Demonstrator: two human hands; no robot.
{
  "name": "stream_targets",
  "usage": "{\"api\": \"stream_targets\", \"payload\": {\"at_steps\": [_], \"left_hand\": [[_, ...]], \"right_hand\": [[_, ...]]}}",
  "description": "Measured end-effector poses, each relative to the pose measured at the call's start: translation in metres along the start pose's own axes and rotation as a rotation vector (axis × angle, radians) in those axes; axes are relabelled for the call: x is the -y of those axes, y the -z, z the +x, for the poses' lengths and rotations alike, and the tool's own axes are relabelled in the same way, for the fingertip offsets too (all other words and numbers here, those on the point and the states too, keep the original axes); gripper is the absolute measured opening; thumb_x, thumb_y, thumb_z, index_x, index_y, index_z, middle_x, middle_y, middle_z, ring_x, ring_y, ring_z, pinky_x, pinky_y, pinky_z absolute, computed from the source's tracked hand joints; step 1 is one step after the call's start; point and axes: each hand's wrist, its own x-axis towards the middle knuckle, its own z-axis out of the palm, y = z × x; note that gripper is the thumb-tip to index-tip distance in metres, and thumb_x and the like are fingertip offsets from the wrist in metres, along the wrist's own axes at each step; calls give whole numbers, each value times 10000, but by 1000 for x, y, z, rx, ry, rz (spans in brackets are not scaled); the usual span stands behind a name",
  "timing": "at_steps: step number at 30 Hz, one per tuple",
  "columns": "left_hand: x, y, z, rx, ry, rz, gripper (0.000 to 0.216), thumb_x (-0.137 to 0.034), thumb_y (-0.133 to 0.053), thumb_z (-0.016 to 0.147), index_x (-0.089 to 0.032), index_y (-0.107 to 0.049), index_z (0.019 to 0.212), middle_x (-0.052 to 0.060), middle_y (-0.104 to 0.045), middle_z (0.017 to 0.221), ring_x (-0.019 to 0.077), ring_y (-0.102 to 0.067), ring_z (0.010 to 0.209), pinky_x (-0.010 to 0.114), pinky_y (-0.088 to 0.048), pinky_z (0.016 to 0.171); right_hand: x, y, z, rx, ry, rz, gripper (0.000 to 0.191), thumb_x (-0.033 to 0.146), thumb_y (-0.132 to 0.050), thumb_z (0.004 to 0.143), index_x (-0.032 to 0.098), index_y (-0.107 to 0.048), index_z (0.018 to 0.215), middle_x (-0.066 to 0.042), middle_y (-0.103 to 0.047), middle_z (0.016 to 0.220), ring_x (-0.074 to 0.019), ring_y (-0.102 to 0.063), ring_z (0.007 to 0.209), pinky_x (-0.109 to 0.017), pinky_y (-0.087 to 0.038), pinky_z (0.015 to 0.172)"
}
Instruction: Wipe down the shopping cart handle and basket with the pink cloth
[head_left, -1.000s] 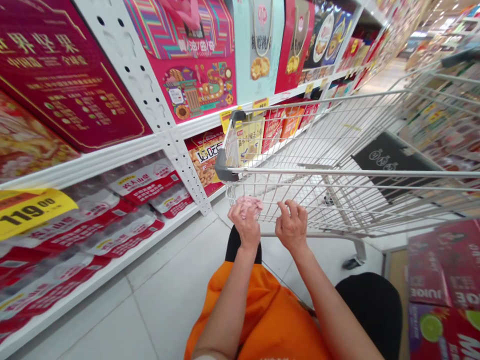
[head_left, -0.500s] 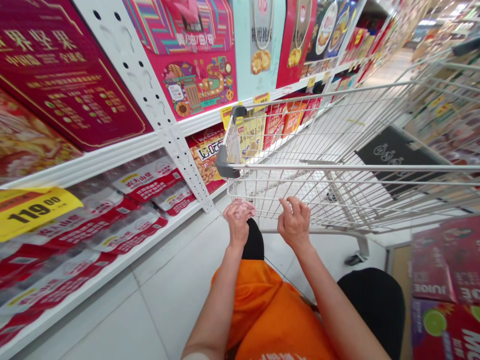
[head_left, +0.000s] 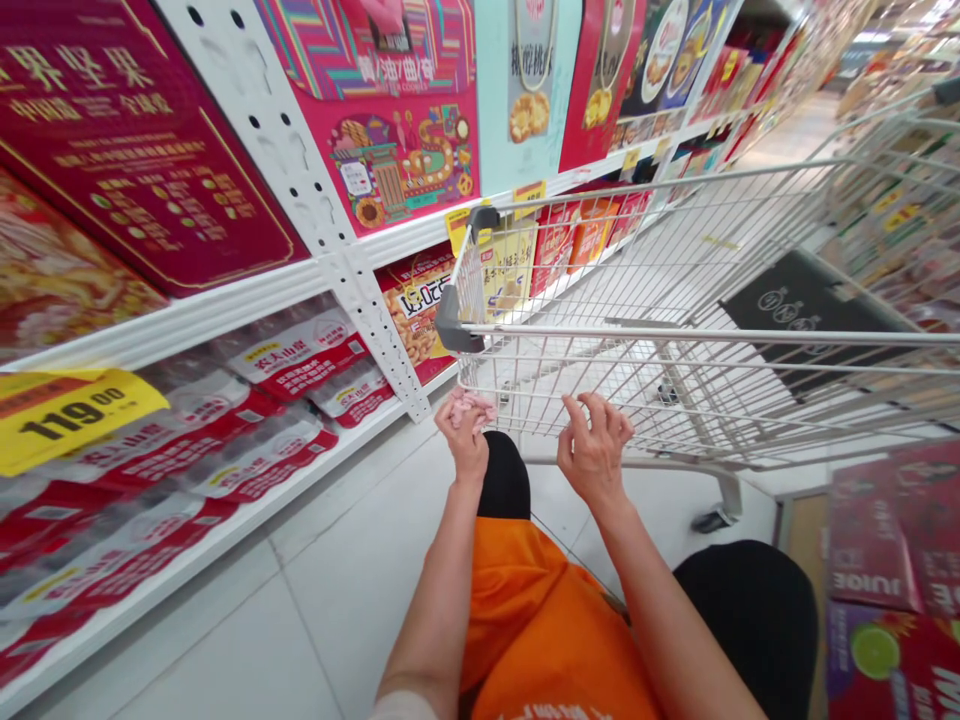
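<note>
Head view: left hand (head_left: 466,440) pinches a pink cloth (head_left: 480,409), cart (head_left: 570,333) at one o'clock; right hand (head_left: 595,440), at three, half-spread, wire contact unclear. Apparent step: holding cloth beside cart; next move needs steady pinching.

Upper shelf (head_left: 247,300) left of white upright (head_left: 296,185): yellow 119.00 tag (head_left: 82,415) on front edge. Right of upright: pink cookie box (head_left: 405,150). Lower shelf (head_left: 232,533): red-and-white bottle packs (head_left: 296,360) along front edge.

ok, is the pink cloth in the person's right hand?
No, the left hand holds the pink cloth, while no cloth shows in the right hand.
</note>
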Motion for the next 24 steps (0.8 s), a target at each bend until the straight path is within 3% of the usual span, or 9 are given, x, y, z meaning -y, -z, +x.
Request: {"api": "stream_targets", "payload": {"at_steps": [3, 8, 11, 17, 24], "left_hand": [[-4, 6, 0, -3, -18, -24, 312, -63, -472, 717, -186, -705, 883, 130, -461, 1219, 272, -519, 1232, 450, -471, 1063], [-28, 12, 11, -188, -33, -38, 295, -69, -485, 755, -184, -706, 913, 122, -416, 1214, 270, -513, 1224, 474, -440, 1084], [-38, -1, 5, -152, -40, 6, 283, -73, -487, 762, -182, -716, 889, 132, -438, 1203, 281, -496, 1214, 492, -428, 1080], [-35, -16, -19, -61, -105, 143, 323, -47, -475, 846, -192, -763, 866, 156, -549, 1179, 282, -480, 1155, 479, -442, 1008], [-55, -16, -3, -164, -198, 98, 342, -51, -470, 832, -181, -768, 936, 133, -492, 1191, 271, -454, 1217, 465, -421, 1062]], "right_hand": [[3, 4, 4, 5, -4, 15, 471, 94, -507, 834, 203, -620, 1279, -120, -617, 1252, -255, -519, 1189, -417, -275, 997], [1, 7, 3, -101, -111, 60, 444, 126, -519, 854, 205, -621, 1279, -162, -486, 1318, -289, -497, 1235, -444, -316, 999], [-1, 7, 2, -88, -137, 51, 470, 118, -514, 842, 219, -613, 1290, -155, -488, 1361, -310, -459, 1312, -474, -280, 1035], [-7, 8, 4, 39, -63, 30, 560, 72, -486, 821, 228, -559, 1353, -97, -626, 1304, -250, -495, 1337, -442, -184, 1092], [-9, 10, 6, 49, -55, 27, 533, 85, -488, 832, 220, -569, 1341, -102, -636, 1312, -250, -510, 1329, -424, -186, 1084]]}}
